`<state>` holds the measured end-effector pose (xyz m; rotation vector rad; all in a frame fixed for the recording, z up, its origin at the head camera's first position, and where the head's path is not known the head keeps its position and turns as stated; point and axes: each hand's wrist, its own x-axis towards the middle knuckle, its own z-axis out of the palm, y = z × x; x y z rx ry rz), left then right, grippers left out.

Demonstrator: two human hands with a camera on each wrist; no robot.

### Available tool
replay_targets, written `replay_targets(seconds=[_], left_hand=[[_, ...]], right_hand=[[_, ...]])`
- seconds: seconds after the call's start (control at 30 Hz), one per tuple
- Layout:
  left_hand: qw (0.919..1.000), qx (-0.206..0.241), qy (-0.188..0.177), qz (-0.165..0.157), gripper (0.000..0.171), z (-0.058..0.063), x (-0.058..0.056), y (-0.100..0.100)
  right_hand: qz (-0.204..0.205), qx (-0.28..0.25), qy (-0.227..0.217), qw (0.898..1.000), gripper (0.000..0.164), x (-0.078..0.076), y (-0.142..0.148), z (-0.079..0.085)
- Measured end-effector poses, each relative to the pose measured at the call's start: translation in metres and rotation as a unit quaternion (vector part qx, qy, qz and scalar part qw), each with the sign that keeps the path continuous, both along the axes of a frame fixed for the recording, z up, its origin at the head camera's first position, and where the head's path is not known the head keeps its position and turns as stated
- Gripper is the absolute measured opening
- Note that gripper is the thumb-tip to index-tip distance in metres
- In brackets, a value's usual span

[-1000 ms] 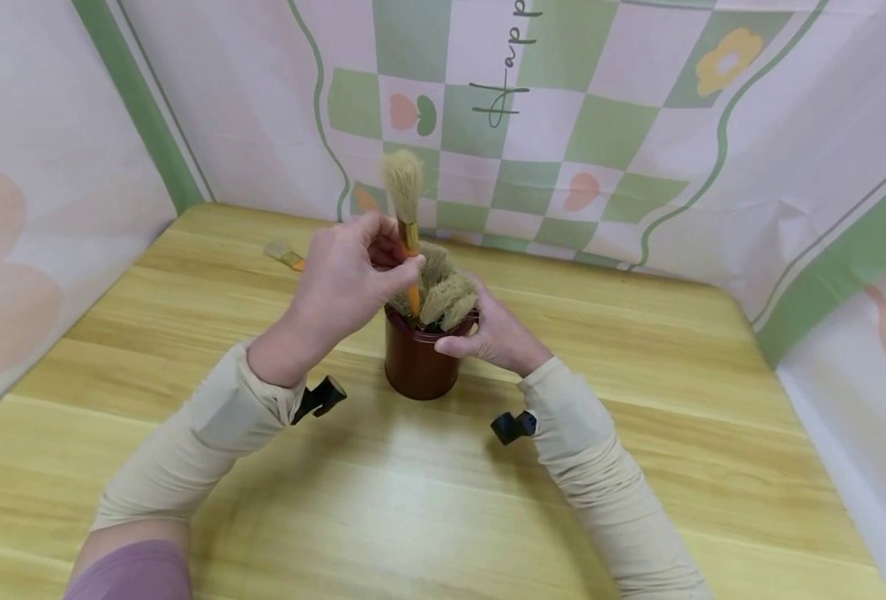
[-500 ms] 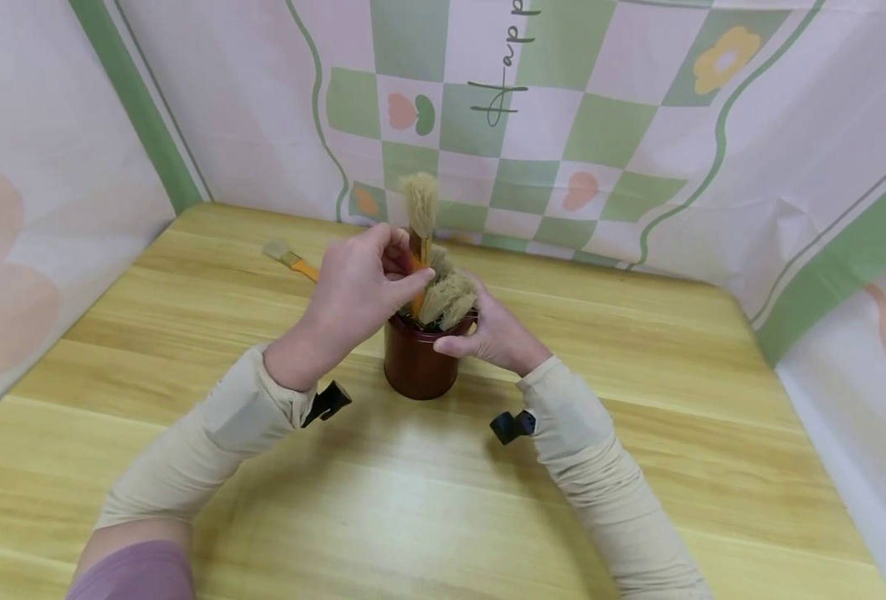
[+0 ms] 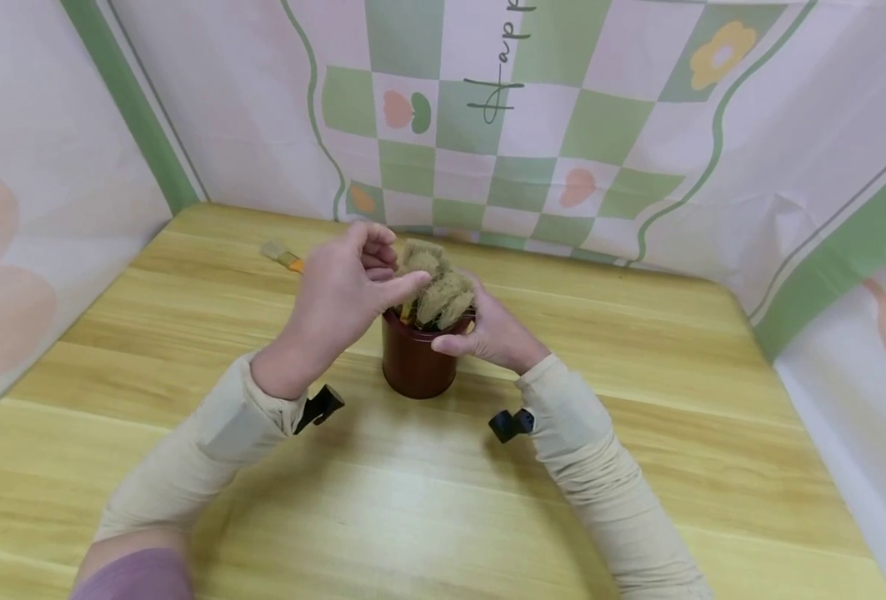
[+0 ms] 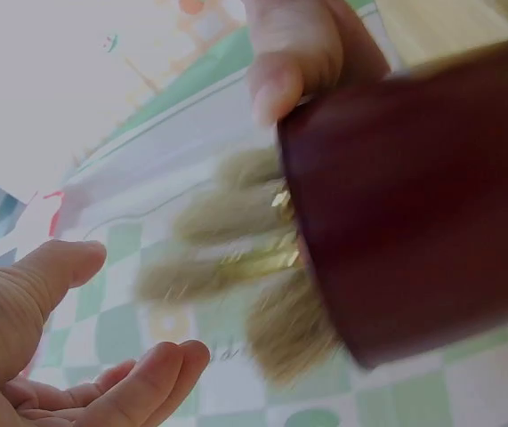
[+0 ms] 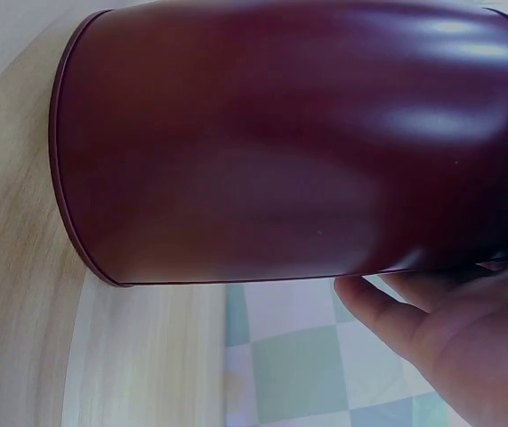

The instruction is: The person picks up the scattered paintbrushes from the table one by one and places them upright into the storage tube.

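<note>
A dark red pot (image 3: 420,367) stands upright on the table, with several bristle brushes (image 3: 443,298) in it, bristles up. My right hand (image 3: 498,333) grips the pot near its rim, thumb on the near side and fingers round the far side. Beside the bristles, my left hand (image 3: 345,275) is held with thumb and fingers parted. The left wrist view shows a gap between that hand's fingertips (image 4: 182,356) and the brushes (image 4: 227,213), with nothing between them. Gold ferrules show at the pot's mouth, while the handles are hidden inside.
Another brush (image 3: 281,254) with an orange handle lies on the wooden table (image 3: 638,400) behind my left hand, which partly covers it. A printed cloth (image 3: 540,125) with green checks hangs along the table's back edge.
The brush my left hand was holding upright has gone down into the pot among the others. That hand has let go and drawn slightly left. My right hand keeps its grip on the pot.
</note>
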<state>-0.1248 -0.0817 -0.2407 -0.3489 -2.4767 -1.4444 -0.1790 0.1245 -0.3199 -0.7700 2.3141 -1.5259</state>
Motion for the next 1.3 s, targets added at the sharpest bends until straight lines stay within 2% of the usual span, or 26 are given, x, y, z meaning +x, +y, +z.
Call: replay_targets(seconds=[0.17,0.27,0.37,0.47,0.53,0.6,0.7,0.77,0.83,0.97,1.13,1.2,1.3], left_hand=[[0.9989,0.030,-0.007,0.035,0.042,0.003,-0.001,-0.015],[0.9977,0.011,-0.015,0.066,0.037,-0.001,-0.005,-0.026],[0.9947,-0.037,-0.029,0.092,0.034,-0.011,-0.015,-0.035],[0.9869,-0.109,-0.042,0.112,0.029,-0.028,-0.032,-0.045],[0.9778,-0.162,-0.067,0.115,0.035,-0.041,-0.046,-0.052],[0.9640,-0.219,-0.096,0.117,0.047,-0.054,-0.060,-0.060],[0.9346,-0.299,-0.158,0.109,0.053,-0.073,-0.078,-0.072],[0.9162,-0.334,-0.190,0.113,0.050,-0.084,-0.088,-0.078],[0.9017,-0.355,-0.217,0.119,0.044,-0.093,-0.097,-0.083],[0.8856,-0.361,-0.251,0.149,0.036,-0.105,-0.115,-0.087],[0.8664,-0.374,-0.273,0.186,0.049,-0.114,-0.134,-0.087],[0.8636,-0.381,-0.266,0.195,0.057,-0.116,-0.140,-0.087],[0.8615,-0.393,-0.250,0.202,0.057,-0.119,-0.148,-0.089]], right_hand=[[-0.009,0.005,-0.005,1.000,0.132,0.000,0.000,0.002],[-0.011,0.004,-0.010,1.000,0.131,0.000,0.001,0.003],[-0.010,0.004,-0.014,1.000,0.130,0.000,0.001,0.003],[-0.010,0.007,-0.017,1.000,0.130,-0.001,0.001,0.002],[-0.010,0.005,-0.020,1.000,0.130,-0.001,0.001,0.001],[-0.012,0.006,-0.021,1.000,0.130,0.000,0.001,0.000],[-0.016,0.008,-0.022,1.000,0.128,0.001,0.001,-0.002],[-0.012,0.004,-0.024,1.000,0.126,0.001,0.002,-0.002],[-0.007,-0.004,-0.026,1.000,0.125,0.001,0.002,-0.002],[-0.003,-0.012,-0.030,0.999,0.127,0.000,0.002,-0.001],[-0.009,-0.001,-0.032,0.999,0.130,0.001,0.002,0.001],[-0.009,0.000,-0.033,0.999,0.125,0.001,0.002,0.001],[-0.012,-0.003,-0.026,1.000,0.114,0.002,0.000,0.002]])
